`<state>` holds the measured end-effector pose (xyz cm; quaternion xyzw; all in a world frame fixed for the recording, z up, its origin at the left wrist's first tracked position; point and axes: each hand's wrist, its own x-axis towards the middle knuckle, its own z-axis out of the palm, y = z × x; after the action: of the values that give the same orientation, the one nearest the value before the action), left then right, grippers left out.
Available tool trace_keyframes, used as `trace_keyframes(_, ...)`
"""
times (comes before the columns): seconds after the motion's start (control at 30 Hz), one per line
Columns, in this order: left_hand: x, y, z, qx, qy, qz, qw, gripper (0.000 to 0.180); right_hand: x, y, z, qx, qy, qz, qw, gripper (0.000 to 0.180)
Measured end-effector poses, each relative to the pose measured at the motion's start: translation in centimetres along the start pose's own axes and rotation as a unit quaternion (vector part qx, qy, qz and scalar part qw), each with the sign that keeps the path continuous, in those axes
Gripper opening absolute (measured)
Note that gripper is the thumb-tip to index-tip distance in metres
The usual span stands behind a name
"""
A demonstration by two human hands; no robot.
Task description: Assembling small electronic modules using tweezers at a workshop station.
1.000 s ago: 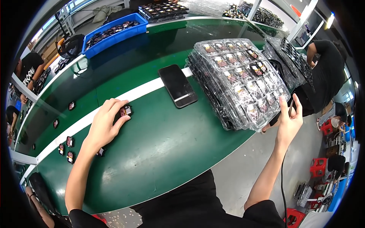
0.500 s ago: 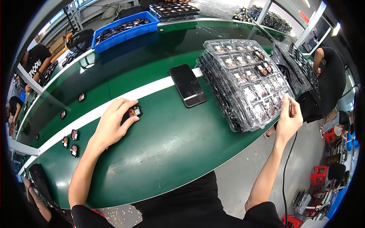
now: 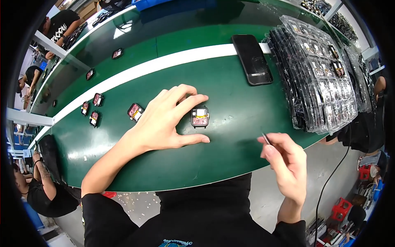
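My left hand [image 3: 162,119] rests over the green bench with its thumb and fingers spread. Between them, apart from the thumb tip, lies a small square watch case [image 3: 200,117] with a reddish circuit board and yellow strip showing. Another such watch case [image 3: 135,112] sits partly beside the back of that hand. My right hand [image 3: 288,158] pinches a thin, dark, pointed tool [image 3: 266,139] above the bench's front edge; its exact kind is hard to make out. Three more cases [image 3: 98,99] lie to the left.
A black phone [image 3: 252,59] lies across the white strip. To its right rises a stack of clear plastic trays [image 3: 321,78] with cases in the top one. A few cases [image 3: 117,53] lie beyond the strip. A black cable [image 3: 325,189] hangs at the right. Other people sit along the line.
The left hand has opened from around a watch case, which now lies bare on the bench. My right hand came away from the trays, leftward and nearer. The whole view has shifted.
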<state>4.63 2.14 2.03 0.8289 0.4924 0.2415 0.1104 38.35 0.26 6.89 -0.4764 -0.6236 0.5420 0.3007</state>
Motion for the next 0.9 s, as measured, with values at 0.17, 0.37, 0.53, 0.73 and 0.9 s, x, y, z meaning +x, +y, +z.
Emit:
trace_keyframes(0.17, -0.6, -0.4, -0.2, -0.022, -0.032, 0.015, 0.999, 0.076, 4.2, 2.1, 3.7, -0.004, 0.004, -0.084, 0.996, 0.021)
trace_keyframes(0.37, -0.8, -1.4, 0.6, -0.074, -0.033, 0.003, 0.997, 0.063, 7.4, 3.8, 4.6, -0.032, 0.007, -0.134, 0.99, 0.015)
trace_keyframes(0.53, -0.7, -0.8, 0.2, -0.159, -0.062, -0.039, 0.985, 0.061, 8.3, 4.7, 4.6, -0.048, -0.009, -0.178, 0.983, 0.012)
trace_keyframes(0.73, -0.4, -1.5, 0.7, -0.149, -0.05, 0.003, 0.988, 0.059, 8.5, 4.9, 5.4, -0.108, 0.005, -0.213, 0.971, 0.013)
trace_keyframes(0.9, -0.2, -1.7, 0.7, -0.137, -0.057, 0.003, 0.989, 0.062, 8.8, 4.9, 5.6, -0.137, 0.003, -0.244, 0.96, 0.013)
